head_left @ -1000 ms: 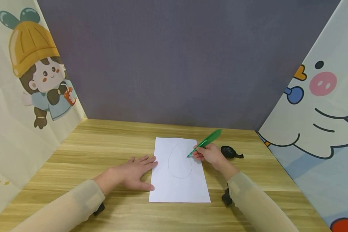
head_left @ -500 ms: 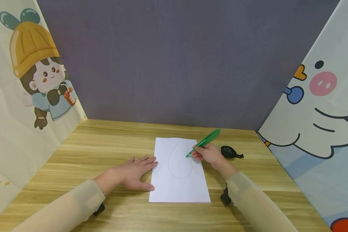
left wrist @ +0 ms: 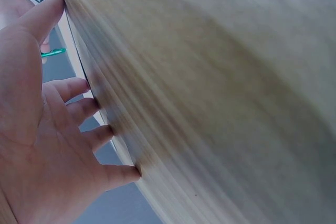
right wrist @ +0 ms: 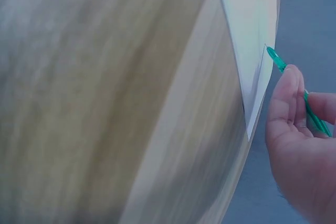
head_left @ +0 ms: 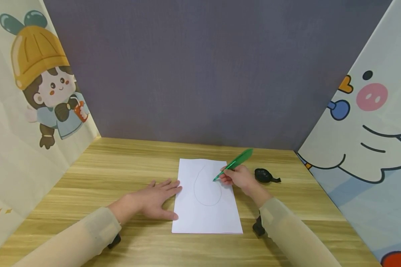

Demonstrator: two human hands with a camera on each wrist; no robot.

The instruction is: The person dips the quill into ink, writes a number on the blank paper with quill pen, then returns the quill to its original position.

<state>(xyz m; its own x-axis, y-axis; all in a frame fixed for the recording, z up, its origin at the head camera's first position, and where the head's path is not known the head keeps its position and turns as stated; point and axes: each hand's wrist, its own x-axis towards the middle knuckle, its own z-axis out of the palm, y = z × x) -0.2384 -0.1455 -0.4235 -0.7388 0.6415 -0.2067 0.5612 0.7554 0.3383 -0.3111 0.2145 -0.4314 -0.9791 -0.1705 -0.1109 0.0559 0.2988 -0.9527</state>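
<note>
Right hand (head_left: 238, 177) grips pen (head_left: 234, 164); left hand (head_left: 155, 198) flat beside paper (head_left: 205, 198).

Across the sequence we see the right hand (head_left: 238, 177) shift slightly leftward over the white sheet of paper (head_left: 205, 215), carrying the green plastic pen (head_left: 232, 164) with it; the pen tip, earlier just inside the right side of the drawn teardrop outline (head_left: 207, 185), now sits a little farther left and marginally higher along that line
</note>
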